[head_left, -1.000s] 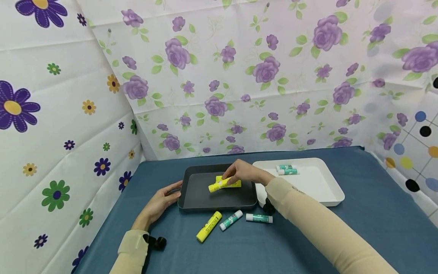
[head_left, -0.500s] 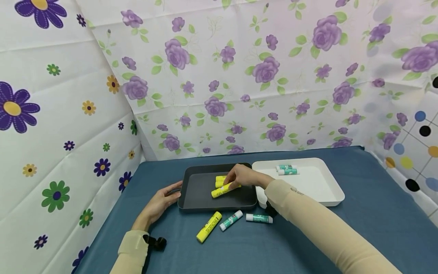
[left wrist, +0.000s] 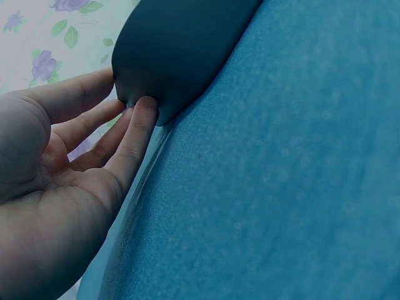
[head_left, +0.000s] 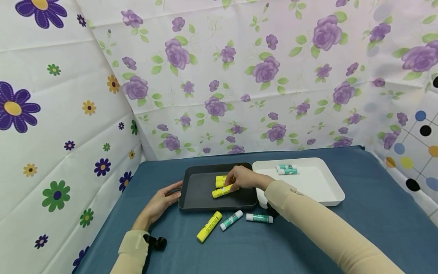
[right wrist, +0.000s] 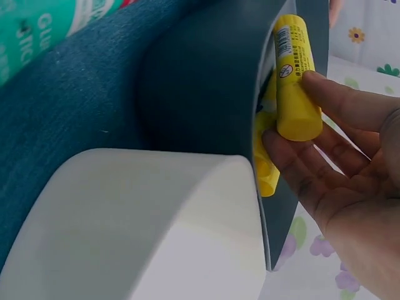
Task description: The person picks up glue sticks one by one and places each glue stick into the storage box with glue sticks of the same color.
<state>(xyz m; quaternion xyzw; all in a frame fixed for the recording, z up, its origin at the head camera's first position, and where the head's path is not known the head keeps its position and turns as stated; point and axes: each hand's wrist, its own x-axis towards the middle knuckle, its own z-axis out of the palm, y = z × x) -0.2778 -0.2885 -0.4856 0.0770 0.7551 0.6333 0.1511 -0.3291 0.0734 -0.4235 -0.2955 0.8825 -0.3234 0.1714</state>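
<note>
My right hand (head_left: 245, 177) pinches a yellow glue stick (head_left: 221, 191) between thumb and fingers, low inside the dark grey tray (head_left: 198, 198). In the right wrist view that glue stick (right wrist: 292, 69) shows its label and one end. Behind it, two more yellow glue sticks (head_left: 220, 184) lie side by side in the tray, partly hidden by the hand. My left hand (head_left: 161, 202) touches the tray's left side. Seen from the left wrist, the fingertips of that hand (left wrist: 69, 162) rest against the tray's outer wall (left wrist: 169, 56) near a corner.
A white tray (head_left: 321, 186) adjoins the grey one on the right, holding two green-and-white glue sticks (head_left: 288, 171). On the blue cloth in front lie a yellow glue stick (head_left: 209, 227), a green one (head_left: 231, 220) and another green glue stick (head_left: 259, 218). Flowered sheets hang behind.
The right hand has lowered the yellow glue stick towards the near side of the two in the tray, uncovering more of them. The left hand has stayed at the tray's side.
</note>
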